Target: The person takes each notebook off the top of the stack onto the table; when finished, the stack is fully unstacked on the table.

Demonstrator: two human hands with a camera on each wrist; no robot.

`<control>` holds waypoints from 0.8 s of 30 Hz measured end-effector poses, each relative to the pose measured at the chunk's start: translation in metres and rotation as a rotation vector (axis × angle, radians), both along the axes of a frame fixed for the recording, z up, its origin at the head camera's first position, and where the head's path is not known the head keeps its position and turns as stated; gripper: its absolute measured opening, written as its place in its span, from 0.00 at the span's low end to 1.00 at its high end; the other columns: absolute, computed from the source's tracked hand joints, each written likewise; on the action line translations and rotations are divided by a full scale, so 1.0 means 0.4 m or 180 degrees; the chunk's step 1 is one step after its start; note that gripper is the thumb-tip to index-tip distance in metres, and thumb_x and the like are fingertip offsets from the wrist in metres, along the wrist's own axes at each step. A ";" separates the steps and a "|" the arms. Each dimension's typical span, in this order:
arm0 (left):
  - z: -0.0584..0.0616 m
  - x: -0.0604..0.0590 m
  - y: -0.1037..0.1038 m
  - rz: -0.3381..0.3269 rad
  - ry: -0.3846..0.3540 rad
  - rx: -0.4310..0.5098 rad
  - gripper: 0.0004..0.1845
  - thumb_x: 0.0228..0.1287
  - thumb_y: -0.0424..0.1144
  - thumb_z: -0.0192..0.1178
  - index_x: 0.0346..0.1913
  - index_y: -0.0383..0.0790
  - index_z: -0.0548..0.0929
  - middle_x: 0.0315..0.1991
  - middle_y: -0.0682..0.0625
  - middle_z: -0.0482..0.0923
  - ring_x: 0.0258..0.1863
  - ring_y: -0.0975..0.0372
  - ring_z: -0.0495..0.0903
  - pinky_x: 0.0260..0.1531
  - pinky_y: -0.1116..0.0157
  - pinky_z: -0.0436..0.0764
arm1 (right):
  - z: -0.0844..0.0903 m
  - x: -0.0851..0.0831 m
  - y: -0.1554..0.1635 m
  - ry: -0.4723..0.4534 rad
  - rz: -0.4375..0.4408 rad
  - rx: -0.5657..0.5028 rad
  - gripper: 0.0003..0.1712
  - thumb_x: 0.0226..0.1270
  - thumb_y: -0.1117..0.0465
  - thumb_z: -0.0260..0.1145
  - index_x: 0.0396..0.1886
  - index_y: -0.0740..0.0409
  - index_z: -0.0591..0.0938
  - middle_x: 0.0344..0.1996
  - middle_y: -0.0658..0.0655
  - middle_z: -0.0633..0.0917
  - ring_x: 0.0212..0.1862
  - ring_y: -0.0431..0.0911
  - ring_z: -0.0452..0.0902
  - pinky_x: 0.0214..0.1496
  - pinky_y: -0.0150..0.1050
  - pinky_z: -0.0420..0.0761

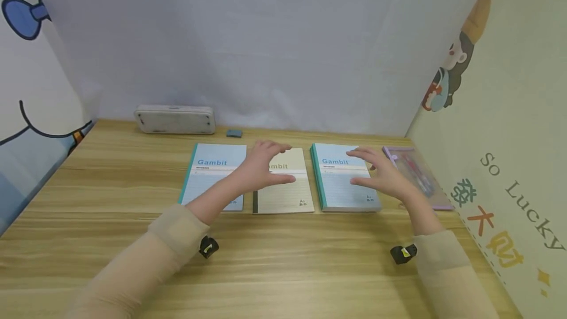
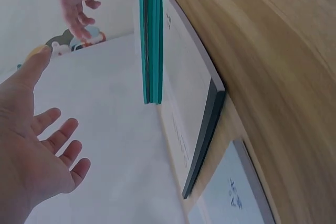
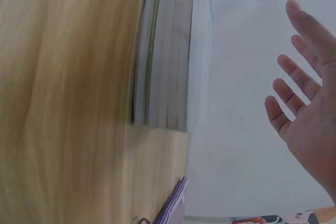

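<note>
While hovering with fingers spread, gripping nothing: left hand (image 1: 264, 165) over beige notebook (image 1: 284, 192), right hand (image 1: 380, 174) over teal notebook stack (image 1: 343, 183). Beside that stack, purple zip pouch (image 1: 416, 174) holding pens.

From my feed the head view is evenly and softly lit, bright without harsh glare; the wooden tabletop (image 1: 283, 260) shows only a faint sheen. Shadows are weak: a pale one lies under the left hand (image 1: 266, 166) across the beige notebook (image 1: 283, 186), another beneath the right hand (image 1: 381, 174). Straight lines bow toward the frame edges, so I read wide-lens distortion there. Both wrist views look washed out and hazy, with the near palms soft, the tabletop grain smeared, and the teal notebook stack (image 2: 151, 40) only moderately sharp.
</note>
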State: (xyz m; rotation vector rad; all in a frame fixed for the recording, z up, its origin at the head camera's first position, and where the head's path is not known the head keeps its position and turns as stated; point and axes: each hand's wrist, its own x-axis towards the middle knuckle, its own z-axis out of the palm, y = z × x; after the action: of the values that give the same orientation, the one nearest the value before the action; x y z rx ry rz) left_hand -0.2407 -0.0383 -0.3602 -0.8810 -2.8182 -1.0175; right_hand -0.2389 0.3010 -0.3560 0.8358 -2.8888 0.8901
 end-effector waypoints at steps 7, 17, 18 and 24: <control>-0.048 -0.020 0.071 -0.0009 -0.0248 0.0084 0.46 0.53 0.60 0.66 0.72 0.49 0.60 0.68 0.45 0.61 0.68 0.49 0.55 0.63 0.42 0.58 | -0.050 -0.018 0.072 -0.0131 -0.0098 0.0026 0.40 0.56 0.54 0.72 0.67 0.58 0.68 0.68 0.65 0.64 0.66 0.62 0.59 0.58 0.62 0.68; -0.112 -0.046 0.144 -0.0027 -0.0679 0.0008 0.52 0.53 0.60 0.65 0.75 0.47 0.51 0.73 0.46 0.53 0.72 0.48 0.49 0.66 0.43 0.52 | -0.094 -0.034 0.120 -0.0425 -0.0145 0.0177 0.48 0.53 0.52 0.74 0.70 0.61 0.62 0.72 0.66 0.56 0.71 0.65 0.49 0.64 0.67 0.55; -0.118 -0.049 0.150 -0.0041 -0.0700 -0.0011 0.52 0.52 0.60 0.65 0.75 0.45 0.51 0.73 0.45 0.52 0.72 0.48 0.49 0.67 0.43 0.52 | -0.097 -0.034 0.122 -0.0476 -0.0165 0.0169 0.49 0.52 0.52 0.74 0.71 0.60 0.61 0.72 0.65 0.55 0.71 0.65 0.48 0.64 0.67 0.54; -0.143 -0.059 0.183 -0.0142 -0.0677 -0.0243 0.56 0.50 0.63 0.66 0.74 0.40 0.50 0.73 0.44 0.52 0.73 0.48 0.48 0.68 0.46 0.50 | -0.111 -0.030 0.140 -0.0803 -0.0260 0.0128 0.52 0.53 0.48 0.73 0.73 0.54 0.57 0.73 0.64 0.51 0.72 0.66 0.44 0.63 0.69 0.52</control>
State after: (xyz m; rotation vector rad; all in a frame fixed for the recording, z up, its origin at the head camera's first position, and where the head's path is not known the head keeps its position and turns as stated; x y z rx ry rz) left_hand -0.2645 0.0347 -0.4173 -0.8963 -3.0445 -1.0762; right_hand -0.2508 0.3570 -0.4005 0.6445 -3.1380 0.9997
